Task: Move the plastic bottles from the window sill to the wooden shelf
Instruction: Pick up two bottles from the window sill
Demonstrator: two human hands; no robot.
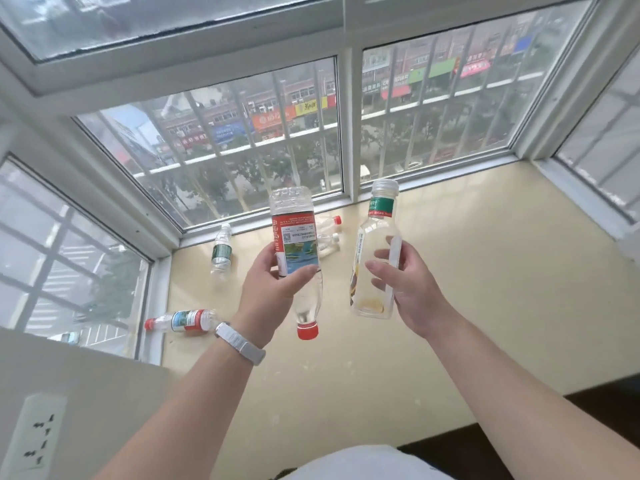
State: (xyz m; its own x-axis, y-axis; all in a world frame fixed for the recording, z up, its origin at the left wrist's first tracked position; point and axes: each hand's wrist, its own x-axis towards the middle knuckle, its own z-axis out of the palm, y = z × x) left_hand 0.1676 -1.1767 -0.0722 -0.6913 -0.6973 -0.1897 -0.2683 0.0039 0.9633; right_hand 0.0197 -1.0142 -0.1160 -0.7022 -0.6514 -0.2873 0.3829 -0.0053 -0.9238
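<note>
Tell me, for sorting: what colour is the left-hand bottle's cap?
Red cap, seen in the head view.

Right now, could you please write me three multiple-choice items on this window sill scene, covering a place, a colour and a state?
1. Where is the green-labelled small bottle?
A. Sill's far left corner
B. In the right hand
C. On the socket

2. What colour is the cap on the bottle in the left hand?
A. White
B. Red
C. Blue

3. How is the left hand's red-labelled bottle held?
A. Cap up
B. Level
C. Cap down

Answers: 1 A, it lies near the window corner; 2 B, red cap shows; 3 C, the cap points downward.
</note>
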